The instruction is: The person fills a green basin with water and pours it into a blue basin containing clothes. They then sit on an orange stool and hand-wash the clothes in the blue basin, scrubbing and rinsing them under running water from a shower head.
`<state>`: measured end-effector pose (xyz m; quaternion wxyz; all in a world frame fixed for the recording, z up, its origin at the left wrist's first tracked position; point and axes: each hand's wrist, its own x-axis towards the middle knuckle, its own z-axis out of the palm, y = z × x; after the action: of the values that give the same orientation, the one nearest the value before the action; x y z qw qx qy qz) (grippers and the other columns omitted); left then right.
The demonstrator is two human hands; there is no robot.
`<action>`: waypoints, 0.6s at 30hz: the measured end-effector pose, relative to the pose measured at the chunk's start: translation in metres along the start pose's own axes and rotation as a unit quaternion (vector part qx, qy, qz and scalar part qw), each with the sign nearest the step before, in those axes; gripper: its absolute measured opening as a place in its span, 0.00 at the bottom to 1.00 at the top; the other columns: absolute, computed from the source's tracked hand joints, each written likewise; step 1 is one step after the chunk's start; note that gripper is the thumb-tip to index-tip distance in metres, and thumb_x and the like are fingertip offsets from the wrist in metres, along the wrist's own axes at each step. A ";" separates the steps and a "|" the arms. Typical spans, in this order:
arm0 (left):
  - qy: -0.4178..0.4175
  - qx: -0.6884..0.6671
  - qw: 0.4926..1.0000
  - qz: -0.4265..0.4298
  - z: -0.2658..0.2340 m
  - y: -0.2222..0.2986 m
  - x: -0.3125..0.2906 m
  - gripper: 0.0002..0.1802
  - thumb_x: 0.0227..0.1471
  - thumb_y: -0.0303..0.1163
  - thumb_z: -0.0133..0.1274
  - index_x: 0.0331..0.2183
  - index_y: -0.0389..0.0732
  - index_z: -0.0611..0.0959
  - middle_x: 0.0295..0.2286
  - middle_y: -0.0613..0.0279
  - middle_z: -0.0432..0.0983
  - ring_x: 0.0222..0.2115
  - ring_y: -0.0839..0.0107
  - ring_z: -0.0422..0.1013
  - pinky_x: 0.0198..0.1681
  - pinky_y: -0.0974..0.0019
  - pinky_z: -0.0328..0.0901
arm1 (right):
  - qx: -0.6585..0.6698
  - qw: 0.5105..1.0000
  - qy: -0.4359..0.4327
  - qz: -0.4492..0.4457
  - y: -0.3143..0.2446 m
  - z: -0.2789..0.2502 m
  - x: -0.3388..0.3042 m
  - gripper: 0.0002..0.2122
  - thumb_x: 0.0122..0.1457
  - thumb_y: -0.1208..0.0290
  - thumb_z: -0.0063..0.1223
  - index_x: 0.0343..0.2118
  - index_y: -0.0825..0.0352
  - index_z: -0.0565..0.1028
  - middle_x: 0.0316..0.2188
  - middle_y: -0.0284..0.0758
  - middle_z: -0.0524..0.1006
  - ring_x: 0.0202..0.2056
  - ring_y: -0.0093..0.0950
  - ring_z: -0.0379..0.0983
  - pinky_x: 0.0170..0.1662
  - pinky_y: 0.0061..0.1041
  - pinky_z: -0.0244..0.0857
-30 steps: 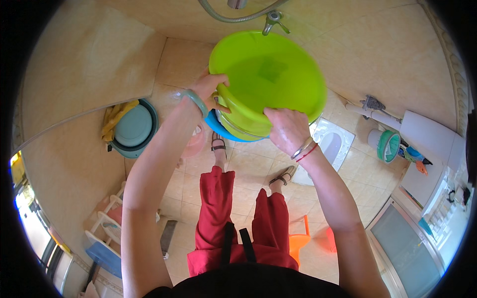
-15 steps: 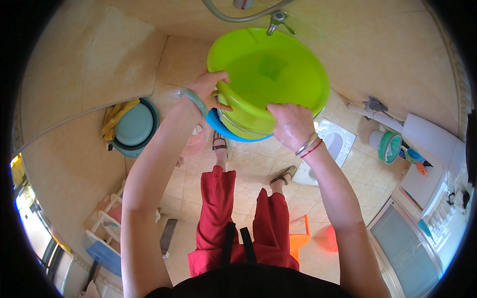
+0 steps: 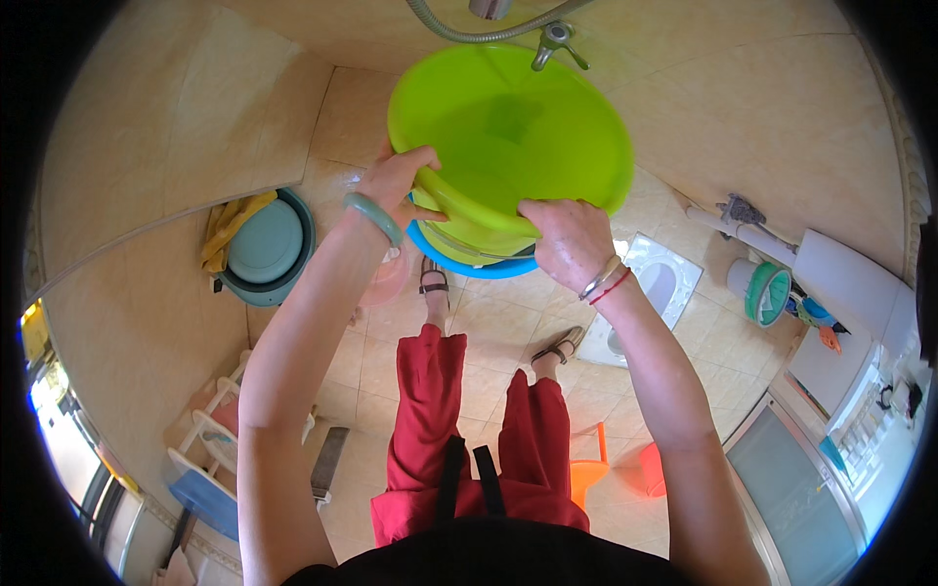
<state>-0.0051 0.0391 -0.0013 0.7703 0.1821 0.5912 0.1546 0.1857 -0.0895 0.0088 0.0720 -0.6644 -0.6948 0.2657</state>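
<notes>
Beside the wall tap, its far rim overlapped by the spout in this view, sits the green basin, large and wide-mouthed; whether it holds water cannot be told. Left hand clamped on the near-left rim, thumb over the edge, fingers spread along the outer wall. Right hand closed on the near-right rim, fingers curled over. Step in hand, as judged: a two-handed hold on the basin at the tap. Underneath, partly hidden, a green bucket and a blue basin; contact between bucket and green basin not resolvable. Next move would call for equal lift from both grips and a controlled tilt, since the far side appears unsupported by hand. Farther right, on the floor, a squat toilet.
</notes>
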 end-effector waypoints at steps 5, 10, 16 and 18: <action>0.043 0.003 0.999 0.018 0.003 0.000 -0.009 0.37 0.42 0.22 0.50 0.55 0.55 0.61 0.52 0.58 0.59 0.55 0.50 0.54 0.47 0.26 0.58 | 0.024 1.000 -0.002 -0.002 0.000 0.002 0.003 0.09 0.43 0.79 0.48 0.28 0.62 0.75 0.22 0.40 0.77 0.29 0.41 0.74 0.33 0.38 0.65; 0.021 -0.006 0.999 0.023 -0.003 0.003 -0.015 0.34 0.44 0.22 0.52 0.53 0.54 0.64 0.54 0.64 0.56 0.56 0.51 0.51 0.48 0.24 0.55 | 0.029 0.999 -0.022 0.011 -0.005 0.004 0.005 0.11 0.42 0.80 0.47 0.31 0.61 0.76 0.24 0.40 0.77 0.31 0.41 0.74 0.35 0.38 0.65; 0.035 0.007 0.999 0.033 -0.003 0.005 -0.020 0.35 0.44 0.21 0.51 0.54 0.55 0.63 0.54 0.64 0.56 0.56 0.51 0.51 0.47 0.24 0.55 | 0.053 0.999 -0.002 0.005 -0.006 0.013 0.004 0.11 0.42 0.80 0.48 0.30 0.62 0.76 0.23 0.40 0.77 0.29 0.41 0.74 0.35 0.37 0.64; 0.039 0.009 0.999 0.037 -0.003 0.005 -0.021 0.36 0.44 0.21 0.51 0.55 0.55 0.63 0.54 0.64 0.56 0.56 0.51 0.51 0.47 0.24 0.56 | 0.050 0.999 -0.016 0.011 -0.007 0.012 0.005 0.12 0.43 0.80 0.47 0.31 0.62 0.76 0.25 0.40 0.78 0.31 0.41 0.74 0.35 0.38 0.65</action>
<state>-0.0137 0.0346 0.0179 0.7387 0.2045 0.6153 0.1843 0.1732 -0.0877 0.0008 0.0915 -0.6631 -0.6746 0.3111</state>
